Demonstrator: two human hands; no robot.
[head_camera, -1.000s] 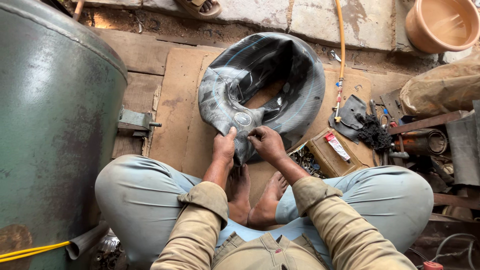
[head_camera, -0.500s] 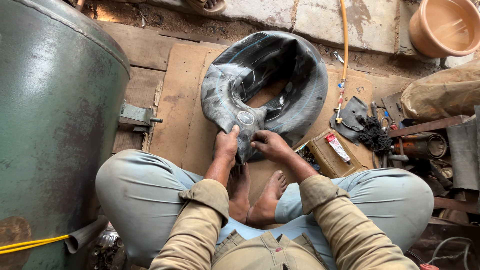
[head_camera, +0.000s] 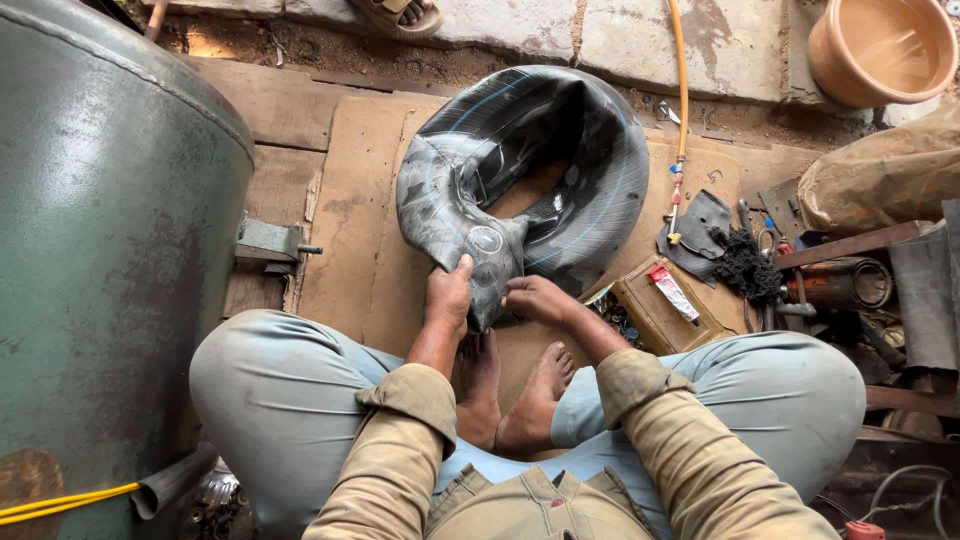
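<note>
Hands: left hand (head_camera: 449, 292) and right hand (head_camera: 533, 298) both pinch the folded near edge of a black rubber inner tube (head_camera: 530, 165) lying on a cardboard sheet (head_camera: 345, 215). Judged soft, floppy, light; best gripped at that fold beside the round patch (head_camera: 485, 239).

White-red tube (head_camera: 672, 291), probably glue, lying on small box (head_camera: 655, 312).

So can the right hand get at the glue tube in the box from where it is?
Probably yes: the right hand grips the inner tube, and the glue tube lies uncovered in the box just beside it, nothing between.
</note>
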